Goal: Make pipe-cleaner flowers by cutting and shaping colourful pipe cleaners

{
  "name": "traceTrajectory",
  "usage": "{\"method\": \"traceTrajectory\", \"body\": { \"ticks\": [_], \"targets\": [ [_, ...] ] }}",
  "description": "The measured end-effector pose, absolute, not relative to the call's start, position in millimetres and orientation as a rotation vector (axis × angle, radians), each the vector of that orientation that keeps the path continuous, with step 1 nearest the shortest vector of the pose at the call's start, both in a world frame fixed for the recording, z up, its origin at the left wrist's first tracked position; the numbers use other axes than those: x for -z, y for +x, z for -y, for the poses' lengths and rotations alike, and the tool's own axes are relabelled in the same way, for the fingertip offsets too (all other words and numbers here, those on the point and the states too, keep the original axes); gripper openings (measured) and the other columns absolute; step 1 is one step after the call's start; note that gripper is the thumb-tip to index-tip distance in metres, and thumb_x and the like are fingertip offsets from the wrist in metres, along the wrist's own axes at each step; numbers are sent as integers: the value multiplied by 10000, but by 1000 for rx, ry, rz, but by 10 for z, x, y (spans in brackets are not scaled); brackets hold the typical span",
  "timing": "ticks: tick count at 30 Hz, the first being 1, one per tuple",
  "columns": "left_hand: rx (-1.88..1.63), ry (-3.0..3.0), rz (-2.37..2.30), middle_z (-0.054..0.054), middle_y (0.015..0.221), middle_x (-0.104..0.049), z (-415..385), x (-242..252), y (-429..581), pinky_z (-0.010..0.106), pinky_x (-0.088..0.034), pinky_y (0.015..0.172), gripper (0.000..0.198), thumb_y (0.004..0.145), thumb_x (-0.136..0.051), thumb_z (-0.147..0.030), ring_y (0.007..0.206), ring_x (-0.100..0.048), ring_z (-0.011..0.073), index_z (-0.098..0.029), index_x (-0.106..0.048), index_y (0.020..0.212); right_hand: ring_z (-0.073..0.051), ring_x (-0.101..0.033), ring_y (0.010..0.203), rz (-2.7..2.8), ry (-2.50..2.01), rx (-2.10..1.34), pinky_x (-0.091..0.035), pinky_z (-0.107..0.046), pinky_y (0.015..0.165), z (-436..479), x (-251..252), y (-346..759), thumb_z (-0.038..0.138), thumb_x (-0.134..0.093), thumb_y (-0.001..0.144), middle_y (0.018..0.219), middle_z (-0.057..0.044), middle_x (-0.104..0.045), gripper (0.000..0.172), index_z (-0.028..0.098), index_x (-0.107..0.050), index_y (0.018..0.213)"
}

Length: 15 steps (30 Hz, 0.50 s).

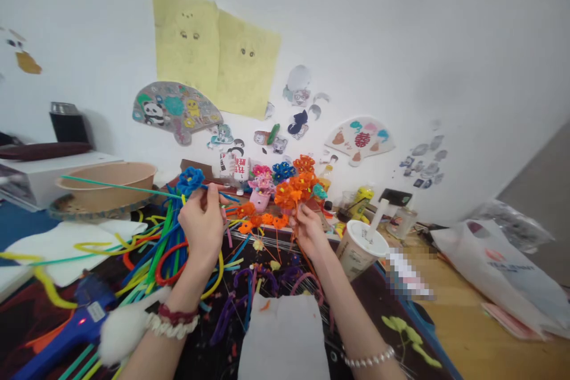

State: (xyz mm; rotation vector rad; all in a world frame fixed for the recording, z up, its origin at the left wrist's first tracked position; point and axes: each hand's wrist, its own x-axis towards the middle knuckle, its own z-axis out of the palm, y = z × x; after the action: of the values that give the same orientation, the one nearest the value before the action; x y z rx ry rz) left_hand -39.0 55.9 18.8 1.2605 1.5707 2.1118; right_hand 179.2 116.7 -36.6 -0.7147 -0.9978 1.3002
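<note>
My left hand [203, 219] is closed in a pinch at a blue pipe-cleaner flower [190, 180], whose blue stem sticks out to the right past my fingertips. A thin teal pipe cleaner [120, 186] stretches leftward from beside that hand. My right hand [308, 230] pinches the stems beneath a cluster of orange pipe-cleaner flowers [291, 193]; thin stems hang below the palm. Smaller orange flowers [246, 209] show between the two hands. Behind them stands a pink pot [259, 200] with pink flowers, and dark blue flowers [284, 172] rise beside it.
Loose coloured pipe cleaners [167, 249] heap at left, near a blue glue gun [82, 320] with a lit red light. A white sheet [284, 338] lies in front. To the right are a lidded cup [360, 246] with a straw and a plastic bag [494, 267]. A basin [111, 181] stands back left.
</note>
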Motion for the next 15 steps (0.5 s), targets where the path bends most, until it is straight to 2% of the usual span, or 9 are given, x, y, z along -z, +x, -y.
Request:
{"method": "traceTrajectory", "body": {
  "ticks": [2,4,9,15],
  "targets": [
    [-2105,1250,-1563,-66,603,-581,-577,-183,-407,218,-380,420,334,975,-489,-429,420,-463,71,-173,-662,848,-197,-669,899,1050,-821,-1279,-580,-375,757,-1229,423,1749,303,-606,955,1120,-73,-653,259,153,-608,1166],
    [-2079,1236,-1555,-58,665,-608,-602,-169,-431,215,-434,450,312,974,-514,-430,457,-504,67,-160,-650,896,-233,-655,1005,1107,-935,-1265,-569,-431,834,-1265,484,1716,307,-608,953,1221,-93,-624,312,165,-585,1230],
    [-1952,1223,-1544,8,907,-689,-658,-133,-497,286,-562,606,264,954,-569,-397,678,-653,119,-159,-638,1045,-241,-649,1026,1267,-1228,-1210,-563,-442,847,-1238,599,1722,305,-614,949,1243,-96,-616,323,167,-583,1239],
    [-1689,1370,-1579,46,1099,-682,-652,-130,-520,385,-583,766,295,935,-601,-381,893,-682,192,-171,-623,1143,-243,-646,1027,1447,-1456,-937,-554,-447,859,-1115,590,1758,301,-623,941,1226,-94,-625,317,164,-593,1225]
  ]
}}
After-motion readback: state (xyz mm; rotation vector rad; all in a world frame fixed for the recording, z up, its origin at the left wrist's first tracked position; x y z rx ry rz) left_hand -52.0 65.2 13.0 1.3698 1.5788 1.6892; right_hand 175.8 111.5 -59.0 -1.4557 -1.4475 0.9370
